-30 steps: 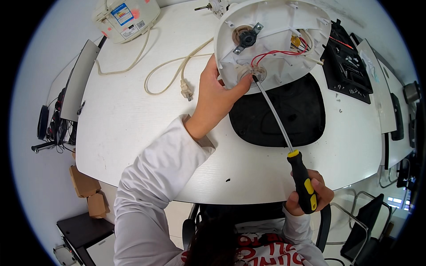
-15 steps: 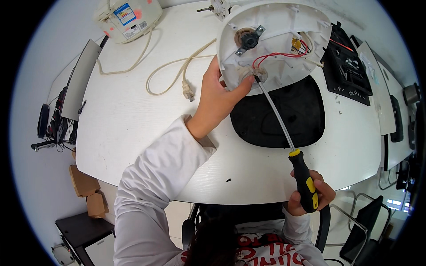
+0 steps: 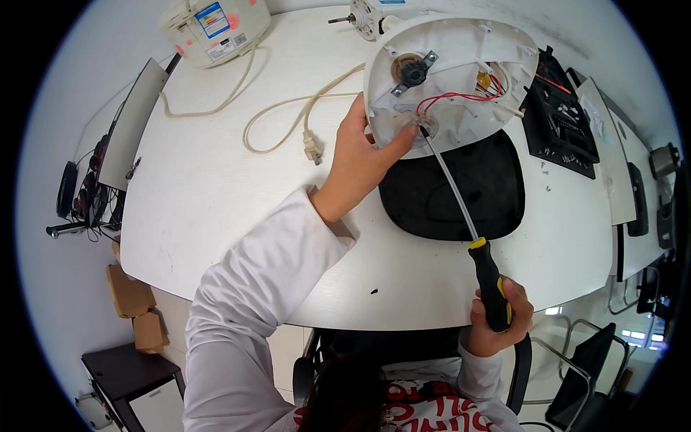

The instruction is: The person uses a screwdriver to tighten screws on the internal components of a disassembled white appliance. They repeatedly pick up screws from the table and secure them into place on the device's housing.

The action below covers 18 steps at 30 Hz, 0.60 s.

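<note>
My left hand point(image 3: 360, 162) grips the near left rim of a white plastic appliance housing point(image 3: 468, 57), its hollow inside turned towards me. The thumb lies inside, beside a pale round part point(image 3: 432, 127) where red wires point(image 3: 455, 94) end. Another fitting inside is a dark round component point(image 3: 413, 73) with metal tabs. My right hand point(image 3: 504, 317) is closed round the black and yellow handle of a long screwdriver point(image 3: 452, 189). Its tip points into the pale round part by my left thumb; whether it sits in a screw is hidden. Below the housing lies a black rounded plate point(image 3: 461, 198).
At the back stand a white motor unit point(image 3: 367, 20) and a cream appliance point(image 3: 216, 32). A beige cord with a plug point(image 3: 312, 149) curls left of the housing. An open black tool case point(image 3: 561, 119) sits on the right, with loose screws point(image 3: 545, 176) near it on the white table point(image 3: 237, 209).
The screwdriver handle has turned a little in my right hand, showing less of its yellow side. The housing and my left hand appear slightly further right and lower, as the whole view shifts.
</note>
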Each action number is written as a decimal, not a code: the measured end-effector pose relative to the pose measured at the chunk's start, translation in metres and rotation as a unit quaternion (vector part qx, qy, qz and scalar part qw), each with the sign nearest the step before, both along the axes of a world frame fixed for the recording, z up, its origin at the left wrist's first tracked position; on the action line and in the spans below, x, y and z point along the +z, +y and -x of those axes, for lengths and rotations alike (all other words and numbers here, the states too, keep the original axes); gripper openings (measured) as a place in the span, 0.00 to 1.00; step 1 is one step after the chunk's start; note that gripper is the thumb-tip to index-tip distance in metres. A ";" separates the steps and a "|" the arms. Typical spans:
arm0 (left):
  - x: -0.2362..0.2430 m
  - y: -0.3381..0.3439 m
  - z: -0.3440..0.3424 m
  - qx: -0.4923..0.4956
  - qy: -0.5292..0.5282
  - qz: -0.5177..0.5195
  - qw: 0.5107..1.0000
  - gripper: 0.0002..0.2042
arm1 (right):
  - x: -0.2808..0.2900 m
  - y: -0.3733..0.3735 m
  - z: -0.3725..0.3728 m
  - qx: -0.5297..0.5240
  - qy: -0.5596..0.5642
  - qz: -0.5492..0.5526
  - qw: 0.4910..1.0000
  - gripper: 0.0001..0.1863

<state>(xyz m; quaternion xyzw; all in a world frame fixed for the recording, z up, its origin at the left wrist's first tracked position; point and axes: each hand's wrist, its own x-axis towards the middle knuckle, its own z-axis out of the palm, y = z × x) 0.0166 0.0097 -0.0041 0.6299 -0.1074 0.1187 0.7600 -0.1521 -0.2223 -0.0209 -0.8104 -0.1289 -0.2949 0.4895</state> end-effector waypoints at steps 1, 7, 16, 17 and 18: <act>0.000 0.000 0.000 0.001 0.001 -0.001 1.000 0.23 | 0.007 0.001 -0.001 -0.017 -0.016 0.038 0.999 0.27; -0.001 0.000 0.000 -0.002 -0.016 0.012 1.000 0.24 | 0.037 0.010 0.004 -0.087 0.036 0.134 0.986 0.20; 0.000 0.001 0.000 0.007 -0.025 0.002 1.000 0.22 | 0.054 0.021 -0.001 -0.091 0.061 0.122 0.986 0.12; -0.001 0.001 0.000 0.013 -0.025 -0.006 1.000 0.22 | 0.056 0.023 0.000 -0.085 0.052 0.138 0.985 0.13; -0.002 0.001 0.000 0.015 -0.029 -0.002 0.999 0.22 | 0.059 0.026 0.001 -0.096 0.059 0.148 0.983 0.14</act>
